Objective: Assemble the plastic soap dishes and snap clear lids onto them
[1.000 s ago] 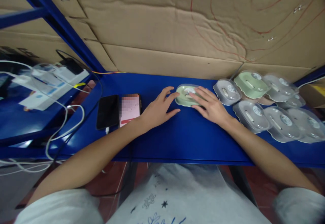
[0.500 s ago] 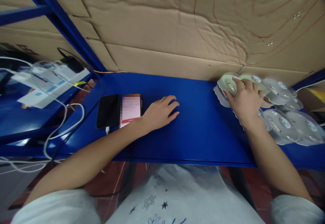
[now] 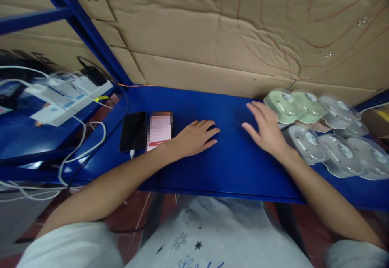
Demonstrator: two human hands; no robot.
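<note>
My left hand (image 3: 197, 138) lies palm down on the blue tabletop (image 3: 225, 170), its fingers stretched out and nothing in it. Just left of it are a phone with a lit pink screen (image 3: 160, 128) and a dark-screened phone (image 3: 133, 131) with a white cable plugged in. My right hand (image 3: 265, 127) has its fingers spread and holds nothing; it is left of the stacked plastic containers. Two of these are pale green containers (image 3: 281, 108) with clear lids and round stickers. Several grey containers (image 3: 342, 154) of the same shape stand in front and to the right.
A large cardboard sheet (image 3: 188, 33) with red drawn lines rises behind the table. At the left, a white power strip (image 3: 57, 110) with plugs and loose white cables (image 3: 71, 146) lies near a blue metal frame (image 3: 91, 33). A cardboard box (image 3: 378, 122) stands at the far right.
My right hand has come off the green container and moved left, and the container stays in the stack. My left hand has barely moved. The view has shifted slightly.
</note>
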